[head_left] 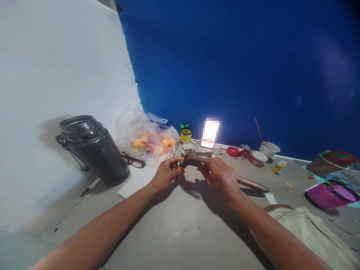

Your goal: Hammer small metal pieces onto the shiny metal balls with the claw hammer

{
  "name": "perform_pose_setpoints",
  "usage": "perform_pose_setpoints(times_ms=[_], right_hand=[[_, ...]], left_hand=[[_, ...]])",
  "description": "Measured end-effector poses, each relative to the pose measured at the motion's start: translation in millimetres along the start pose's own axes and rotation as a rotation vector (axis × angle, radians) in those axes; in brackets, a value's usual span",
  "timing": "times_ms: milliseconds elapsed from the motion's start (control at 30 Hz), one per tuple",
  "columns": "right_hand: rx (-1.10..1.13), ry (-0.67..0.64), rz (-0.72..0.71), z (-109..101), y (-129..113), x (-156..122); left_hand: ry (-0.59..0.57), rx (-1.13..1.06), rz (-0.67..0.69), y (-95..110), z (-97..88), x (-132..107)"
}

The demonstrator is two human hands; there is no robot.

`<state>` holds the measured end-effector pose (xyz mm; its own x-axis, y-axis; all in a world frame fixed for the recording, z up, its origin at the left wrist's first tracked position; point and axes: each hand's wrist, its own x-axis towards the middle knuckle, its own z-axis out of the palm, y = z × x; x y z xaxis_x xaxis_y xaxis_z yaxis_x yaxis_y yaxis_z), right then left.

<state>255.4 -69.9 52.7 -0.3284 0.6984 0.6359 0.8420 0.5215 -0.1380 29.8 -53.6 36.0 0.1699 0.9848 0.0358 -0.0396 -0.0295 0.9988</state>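
Piece [195, 159] of dark brown, long and narrow with a rounded left end and a paler streak on top, sits raised above the table [180, 228], the left hand [166, 175] pinching one end, the right hand [222, 176] gripping the other.

The left hand [165, 174] and right hand [222, 176] are between a flask [95, 153], left, and cloth [306, 233], near right; eyeglasses [136, 163] lie between flask and plastic bag [153, 144].

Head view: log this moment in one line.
left hand: at left end of brown object | right hand: gripping right end | dark flask: uncapped, left side
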Motion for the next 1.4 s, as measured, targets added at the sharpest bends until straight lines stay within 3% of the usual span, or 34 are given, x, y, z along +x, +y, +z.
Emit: perform_pose_setpoints(times_ms=[167,267,367,467,600,700,900,1033,1200,1267,1400], right_hand=[[0.190,-0.132,0.135,-8.7,5.1,6.6],[0.326,-0.336,0.230,-14.8,3.3,11.3],[0.313,-0.552,0.229,-12.7,-3.9,10.2],[0.263,-0.666,0.178,-5.0,-12.6,4.6],[0.231,-0.715,0.123,3.5,-21.5,-1.7],[0.197,-0.667,0.064,7.4,-25.0,-3.8],[0.123,-0.638,-0.013,19.9,-28.6,-9.2],[0.066,-0.610,-0.037,28.8,-29.6,-12.7],[0.072,-0.594,-0.040,29.8,-29.4,-13.2],[0.082,-0.580,-0.038,28.7,-29.6,-12.8],[0.095,-0.587,-0.044,28.1,-29.4,-11.1]], left_hand=[[0.041,-0.050,-0.021,-4.3,-2.7,3.4],[0.112,-0.076,0.017,-5.1,-6.2,6.5],[0.146,-0.075,0.047,-5.1,-8.4,8.4],[0.163,-0.066,0.035,-4.2,-8.1,8.0],[0.184,-0.027,0.033,-2.9,-6.4,6.6],[0.195,-0.052,0.007,-4.1,-6.4,6.3],[0.090,-0.174,-0.104,-6.4,-6.7,9.0],[0.066,0.153,-0.046,6.8,-2.4,25.9],[0.028,0.918,0.308,32.4,9.5,76.3],[-0.042,1.161,0.280,36.9,16.4,96.5],[-0.104,1.283,0.203,33.2,28.8,121.0]])
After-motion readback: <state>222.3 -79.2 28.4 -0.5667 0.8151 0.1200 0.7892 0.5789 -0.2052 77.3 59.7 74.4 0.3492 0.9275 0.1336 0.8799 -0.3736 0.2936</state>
